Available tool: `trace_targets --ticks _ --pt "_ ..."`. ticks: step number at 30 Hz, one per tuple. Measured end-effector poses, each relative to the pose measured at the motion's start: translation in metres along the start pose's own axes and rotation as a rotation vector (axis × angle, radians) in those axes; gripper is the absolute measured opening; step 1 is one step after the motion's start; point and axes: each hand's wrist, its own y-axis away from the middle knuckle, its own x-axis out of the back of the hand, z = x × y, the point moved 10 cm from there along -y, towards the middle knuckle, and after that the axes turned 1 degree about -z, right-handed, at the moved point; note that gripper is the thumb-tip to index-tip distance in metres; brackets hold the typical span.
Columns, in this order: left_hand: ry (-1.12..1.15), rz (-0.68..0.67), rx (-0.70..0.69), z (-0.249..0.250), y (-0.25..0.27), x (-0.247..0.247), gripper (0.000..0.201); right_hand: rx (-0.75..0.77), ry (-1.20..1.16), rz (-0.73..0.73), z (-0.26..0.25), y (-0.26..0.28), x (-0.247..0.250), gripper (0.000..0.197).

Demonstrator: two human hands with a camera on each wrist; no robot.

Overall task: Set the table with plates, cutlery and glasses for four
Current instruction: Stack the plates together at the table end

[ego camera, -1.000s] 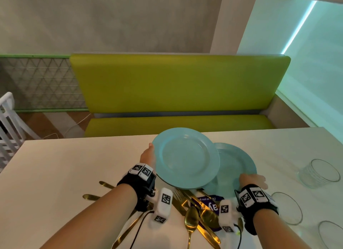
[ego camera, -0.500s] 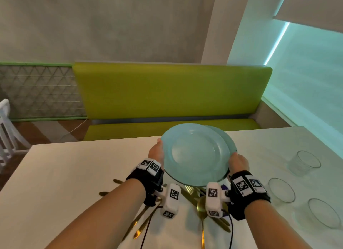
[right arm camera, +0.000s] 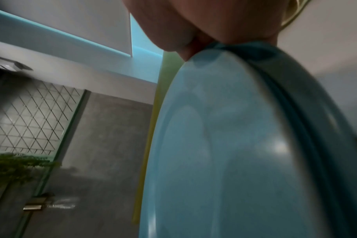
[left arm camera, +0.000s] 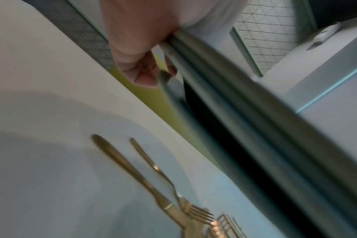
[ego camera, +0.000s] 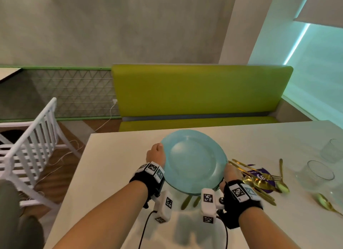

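A stack of light blue plates hangs tilted above the white table. My left hand grips its left rim and my right hand grips its near right rim. In the left wrist view, fingers curl round the stacked plate rims, at least two. The right wrist view shows the top plate with a second plate rim behind it under my right hand. Gold cutlery lies heaped on the table to the right of the plates.
Two clear glasses stand at the table's right side. A purple mat lies under the cutlery. A green bench runs behind the table. A white slatted chair stands to the left.
The plate in my left hand and the one under my right hand have come together into one stack. Both hands have carried it left, away from the cutlery heap.
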Motion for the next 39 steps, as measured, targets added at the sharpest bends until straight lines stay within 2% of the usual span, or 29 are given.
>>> trace_targets --ticks 6,13,17,22,24,28,30,33,39 --pt "-0.079 0.008 0.071 -0.068 -0.013 0.054 0.041 0.023 0.304 -0.036 0.024 0.024 -0.068 0.042" --pt "-0.239 -0.048 0.211 -0.148 -0.041 0.095 0.045 0.001 0.653 -0.23 0.064 0.054 -0.141 0.04" --pt "-0.245 -0.091 0.285 -0.178 -0.057 0.108 0.048 -0.077 0.654 -0.286 0.082 0.051 -0.173 0.039" --pt "-0.257 -0.103 0.3 -0.192 -0.073 0.12 0.047 -0.094 0.588 -0.349 0.1 0.034 -0.208 0.047" --pt "-0.27 -0.102 0.305 -0.195 -0.08 0.125 0.044 -0.104 0.566 -0.366 0.108 0.022 -0.22 0.042" --pt "-0.282 -0.105 0.314 -0.201 -0.093 0.133 0.042 -0.098 0.547 -0.366 0.087 0.037 -0.232 0.027" --pt "-0.272 -0.091 0.325 -0.201 -0.098 0.137 0.041 -0.096 0.576 -0.375 0.082 0.04 -0.238 0.028" --pt "-0.277 -0.062 0.33 -0.196 -0.108 0.143 0.042 -0.046 0.647 -0.374 0.071 0.04 -0.248 0.042" --pt "-0.232 -0.011 0.349 -0.19 -0.124 0.151 0.042 0.087 0.85 -0.354 0.04 0.037 -0.262 0.039"
